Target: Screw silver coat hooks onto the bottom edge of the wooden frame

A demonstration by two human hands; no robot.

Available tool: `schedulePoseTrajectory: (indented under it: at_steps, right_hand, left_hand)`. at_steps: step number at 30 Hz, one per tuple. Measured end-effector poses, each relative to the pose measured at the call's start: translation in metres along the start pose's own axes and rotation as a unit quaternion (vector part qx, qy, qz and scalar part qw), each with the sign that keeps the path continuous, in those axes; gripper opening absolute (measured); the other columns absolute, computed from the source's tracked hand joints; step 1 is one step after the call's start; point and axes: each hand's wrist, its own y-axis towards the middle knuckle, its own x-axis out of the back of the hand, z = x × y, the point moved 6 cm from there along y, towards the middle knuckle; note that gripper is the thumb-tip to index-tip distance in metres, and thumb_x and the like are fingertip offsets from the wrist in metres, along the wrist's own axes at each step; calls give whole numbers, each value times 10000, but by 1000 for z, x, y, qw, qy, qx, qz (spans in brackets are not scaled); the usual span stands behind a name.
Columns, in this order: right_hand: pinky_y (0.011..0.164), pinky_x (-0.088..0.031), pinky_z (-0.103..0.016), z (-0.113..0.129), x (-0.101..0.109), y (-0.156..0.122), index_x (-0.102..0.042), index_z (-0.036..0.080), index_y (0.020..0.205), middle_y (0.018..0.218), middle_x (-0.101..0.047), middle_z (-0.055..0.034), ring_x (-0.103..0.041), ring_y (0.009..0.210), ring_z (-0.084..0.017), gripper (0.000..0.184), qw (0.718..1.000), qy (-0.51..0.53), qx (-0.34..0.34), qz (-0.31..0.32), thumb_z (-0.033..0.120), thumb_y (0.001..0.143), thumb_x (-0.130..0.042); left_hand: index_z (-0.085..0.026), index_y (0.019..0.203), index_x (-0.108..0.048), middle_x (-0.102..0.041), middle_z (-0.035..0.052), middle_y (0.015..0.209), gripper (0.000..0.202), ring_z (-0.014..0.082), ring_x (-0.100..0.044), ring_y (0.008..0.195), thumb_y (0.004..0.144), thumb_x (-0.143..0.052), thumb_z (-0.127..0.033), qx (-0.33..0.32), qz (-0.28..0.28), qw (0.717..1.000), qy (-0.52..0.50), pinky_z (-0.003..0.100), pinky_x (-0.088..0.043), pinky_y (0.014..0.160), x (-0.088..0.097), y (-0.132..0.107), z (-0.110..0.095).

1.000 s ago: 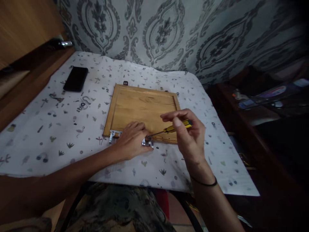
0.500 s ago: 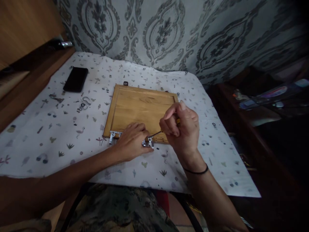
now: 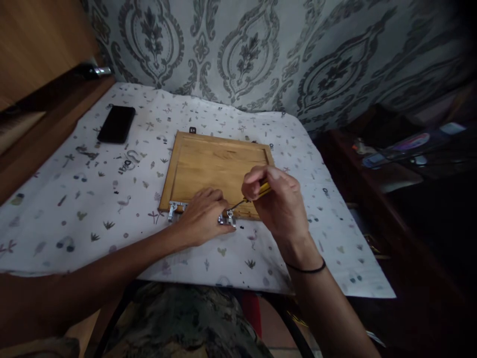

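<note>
- Bench (image 3: 238,271) covered in white cloth printed with flamingos and plants, a grey-patterned backdrop (image 3: 248,54) behind; black phone (image 3: 117,124) to the left.
- Flat rectangular wooden panel (image 3: 216,166), grained, with raised border, mid-bench; shiny metal fittings (image 3: 172,211) along its near edge.
- Right hand (image 3: 279,206): fingers curled round a yellow-handled screwdriver (image 3: 265,189), tip at the right-hand fitting.
- Left hand (image 3: 203,219): lying over fittings and panel edge; cannot tell how closed its grip is.
</note>
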Motion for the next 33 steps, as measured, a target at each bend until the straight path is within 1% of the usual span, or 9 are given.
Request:
schedulePoseTrajectory:
  at_steps: [6,8,11,13,16,21,23,29,33]
  right_hand:
    - [639,-516,-324,-6,0,12,-665,211,554,842,-679,-53,-618,731,-165,459,989,26,14,145,558,826,-792]
    - [552,-485,-297,-10,-3,17,-572,210,477,734,-665,-34,-590,623,-148,532,984,57,6,170,555,813,-798]
    - [404,-329,-236,-15,-10,19,-371,211,429,394,-407,61,-333,351,-84,669,977,88,-34,192,570,858,-739]
    - [378,-250,-220,-15,-15,18,-274,212,442,324,-226,101,-175,304,-57,723,976,91,-51,191,590,881,-707]
    - [374,-197,-223,-10,-23,13,-236,218,472,356,-167,110,-113,325,-47,739,989,77,-32,126,619,889,-696]
    - [389,-165,-257,3,-23,-8,-215,230,538,463,-150,90,-133,394,-75,704,988,14,97,-120,626,955,-622]
    - [395,-187,-269,4,-24,-12,-238,239,555,485,-158,85,-153,410,-89,674,984,-12,110,-136,645,968,-583]
    - [469,-335,-261,-7,-14,1,-618,221,656,526,-415,50,-373,480,-108,445,999,1,-14,38,590,899,-675]
    - [578,-482,-290,-4,-8,12,-777,196,735,726,-642,-33,-573,630,-145,391,986,-1,-20,168,562,864,-733]
  left_hand:
    - [-165,951,-705,-677,102,1070,333,313,-597,1084,849,-806,-466,-20,-23,1000,-1,462,-485,944,-5,1,3]
    - [-176,966,-704,-678,97,1075,325,313,-595,1095,857,-795,-468,-25,-30,999,-8,467,-485,950,-6,0,4]
    - [-175,980,-704,-669,92,1059,339,306,-594,1081,857,-794,-477,-23,-29,999,-14,461,-484,948,-7,1,6]
    - [-170,974,-705,-659,89,1038,347,300,-593,1058,852,-798,-482,-19,-25,999,-11,454,-486,936,-6,1,6]
    - [-169,996,-708,-651,86,1031,348,300,-587,1059,851,-801,-472,-14,-15,1000,-4,452,-484,939,-5,1,4]
    - [-171,964,-701,-646,83,1016,341,302,-594,1069,833,-822,-461,-1,-7,1000,-9,448,-487,948,0,0,2]
    - [-166,949,-702,-649,86,1012,335,306,-599,1071,826,-829,-451,5,-7,1000,-13,448,-490,948,1,0,2]
    - [-182,984,-698,-673,89,1077,309,313,-602,1117,849,-805,-438,-11,-23,1000,-6,464,-491,963,-3,0,4]
    - [-182,963,-695,-695,95,1122,310,314,-619,1132,843,-813,-442,-19,-30,999,-12,474,-492,991,-6,0,5]
